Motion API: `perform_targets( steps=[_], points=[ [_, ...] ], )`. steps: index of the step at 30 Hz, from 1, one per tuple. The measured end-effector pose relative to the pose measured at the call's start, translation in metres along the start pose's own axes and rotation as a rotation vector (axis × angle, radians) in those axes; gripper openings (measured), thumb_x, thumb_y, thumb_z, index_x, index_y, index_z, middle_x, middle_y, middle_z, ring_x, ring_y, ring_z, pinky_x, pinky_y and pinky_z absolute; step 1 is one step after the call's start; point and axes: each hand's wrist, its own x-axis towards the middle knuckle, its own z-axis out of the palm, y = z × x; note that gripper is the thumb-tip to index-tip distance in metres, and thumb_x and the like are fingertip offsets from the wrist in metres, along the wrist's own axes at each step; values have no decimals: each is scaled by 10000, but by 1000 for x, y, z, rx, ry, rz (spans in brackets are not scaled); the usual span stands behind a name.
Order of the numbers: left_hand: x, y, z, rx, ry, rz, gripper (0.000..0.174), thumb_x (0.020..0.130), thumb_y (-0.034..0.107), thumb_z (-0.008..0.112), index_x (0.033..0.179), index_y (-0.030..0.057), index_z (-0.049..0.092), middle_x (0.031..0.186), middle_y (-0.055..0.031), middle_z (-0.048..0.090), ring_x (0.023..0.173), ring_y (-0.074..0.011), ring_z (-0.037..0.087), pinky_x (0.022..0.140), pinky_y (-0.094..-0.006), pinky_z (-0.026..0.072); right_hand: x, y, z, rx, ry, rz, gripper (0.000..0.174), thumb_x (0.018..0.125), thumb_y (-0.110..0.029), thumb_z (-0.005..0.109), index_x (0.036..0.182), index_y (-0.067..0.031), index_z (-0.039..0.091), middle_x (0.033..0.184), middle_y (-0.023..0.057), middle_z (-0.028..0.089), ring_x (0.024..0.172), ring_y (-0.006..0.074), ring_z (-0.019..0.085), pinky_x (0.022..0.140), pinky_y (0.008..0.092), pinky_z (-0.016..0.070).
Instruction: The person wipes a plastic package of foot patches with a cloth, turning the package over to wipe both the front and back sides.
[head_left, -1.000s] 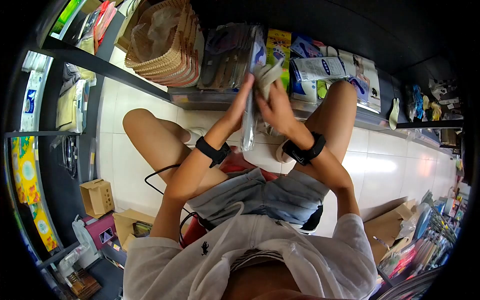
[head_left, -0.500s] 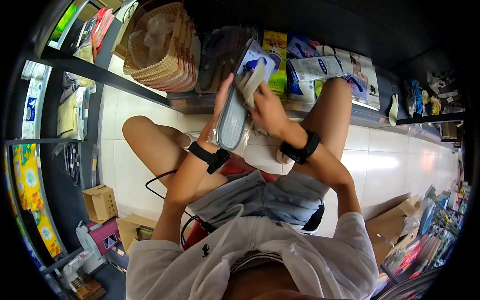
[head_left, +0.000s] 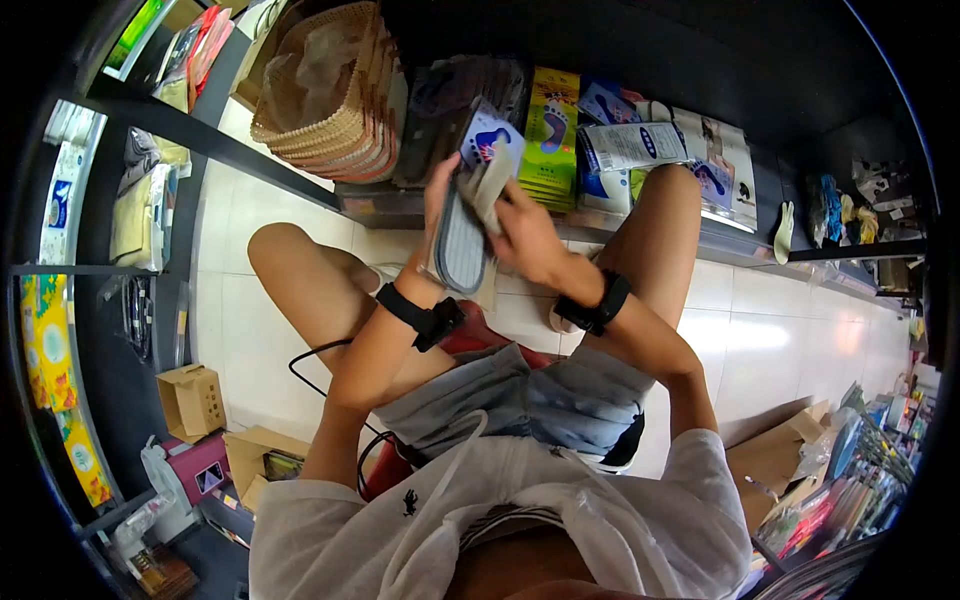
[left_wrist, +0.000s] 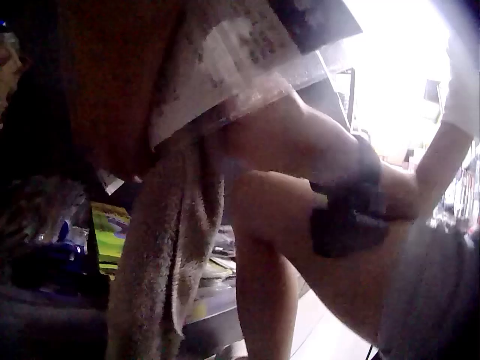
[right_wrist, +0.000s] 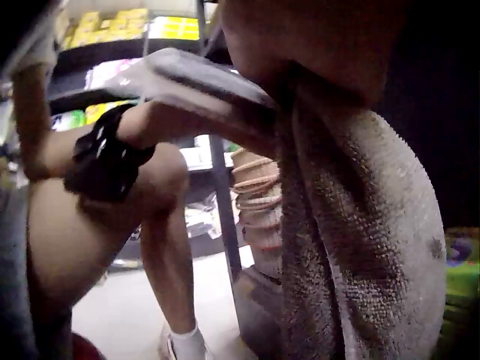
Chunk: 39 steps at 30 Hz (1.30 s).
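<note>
In the head view my left hand [head_left: 436, 200] grips a plastic-wrapped pack of grey insoles [head_left: 462, 250] along its left side. A white label with a blue footprint shows at the pack's far end. My right hand [head_left: 530, 235] holds a pale, worn terry cloth [head_left: 490, 185] that lies across the pack's face. In the right wrist view the cloth [right_wrist: 367, 240] hangs in folds below the fingers. The left wrist view shows the pack [left_wrist: 225, 75] from below, with the cloth [left_wrist: 161, 240] dangling beside it.
Stacked woven baskets [head_left: 325, 115] stand on the left of the low black shelf. Yellow-green footprint packs [head_left: 550, 135] and white-and-blue packs [head_left: 635, 145] lie on it to the right. Cardboard boxes [head_left: 190, 400] sit at the lower left, another box [head_left: 775, 460] at the right.
The insole pack has turned from nearly edge-on to showing its grey face, and has shifted left. The cloth has moved left with it and now crosses the pack's face.
</note>
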Motion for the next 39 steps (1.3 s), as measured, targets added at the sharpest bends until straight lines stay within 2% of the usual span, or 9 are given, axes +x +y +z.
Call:
perform_targets(
  steps=[1, 3, 9, 13, 15, 19, 24, 27, 39],
  points=[
    [-9, 4, 5, -17, 12, -30, 529, 797, 397, 372, 1119, -21, 401, 1040, -164, 491, 924, -330, 493, 841, -429, 383, -2, -8, 1, 3, -7, -4, 288, 577, -31, 558, 858, 10, 507, 1012, 191, 413, 788, 360, 507, 627, 387, 449],
    [-15, 15, -1, -39, 25, -138, 583, 742, 453, 431, 1098, -8, 399, 1003, -169, 480, 855, -287, 519, 779, -375, 435, -5, -22, 1, -5, -173, -82, 288, 544, -41, 569, 825, -5, 518, 994, 172, 413, 829, 336, 497, 628, 371, 453],
    [-7, 21, 4, -30, -23, -21, 644, 739, 471, 433, 1139, -28, 355, 1014, -196, 465, 917, -300, 506, 804, -384, 426, -5, -31, -4, 63, -143, -273, 279, 522, -53, 573, 789, 2, 514, 1014, 173, 404, 839, 337, 494, 632, 366, 455],
    [-3, 17, -4, -69, -69, -53, 558, 801, 399, 369, 1156, -31, 359, 1092, -210, 443, 982, -355, 460, 872, -425, 370, 0, -16, -2, 77, -97, 26, 254, 568, -24, 551, 813, 19, 498, 1057, 196, 387, 812, 357, 497, 659, 394, 444],
    [5, 13, -4, -53, -115, 102, 503, 812, 375, 343, 1120, -16, 414, 1060, -168, 485, 944, -339, 489, 854, -426, 383, 3, -2, -2, 89, -85, 84, 270, 565, -24, 556, 826, 18, 496, 1068, 199, 383, 802, 365, 495, 660, 401, 440],
    [-1, 15, -1, 18, -39, 61, 480, 814, 358, 330, 1097, -15, 436, 1043, -139, 504, 905, -323, 511, 836, -430, 394, -1, -5, 1, 103, -109, 102, 281, 560, -34, 568, 827, 14, 496, 1068, 198, 384, 803, 362, 498, 655, 405, 437],
    [-2, 27, -21, -94, 31, -125, 616, 695, 460, 485, 1081, -9, 387, 925, -182, 487, 789, -289, 535, 721, -361, 459, -7, -33, -5, 84, -178, -135, 285, 543, -56, 574, 812, 0, 501, 1023, 181, 398, 837, 337, 493, 643, 394, 442],
    [-8, 23, -12, 8, 45, 38, 627, 687, 474, 491, 1077, -6, 390, 942, -185, 482, 803, -286, 525, 713, -366, 457, -8, -34, -4, 99, -174, -236, 283, 530, -67, 577, 797, -2, 507, 984, 177, 400, 859, 326, 478, 648, 382, 446],
    [0, 36, -21, -82, -6, 18, 658, 720, 465, 454, 1103, -59, 348, 966, -249, 456, 836, -311, 504, 734, -382, 447, -13, -34, 1, 77, -190, -315, 275, 511, -116, 616, 743, -12, 512, 1070, 197, 382, 853, 312, 497, 591, 374, 463]
  ],
)
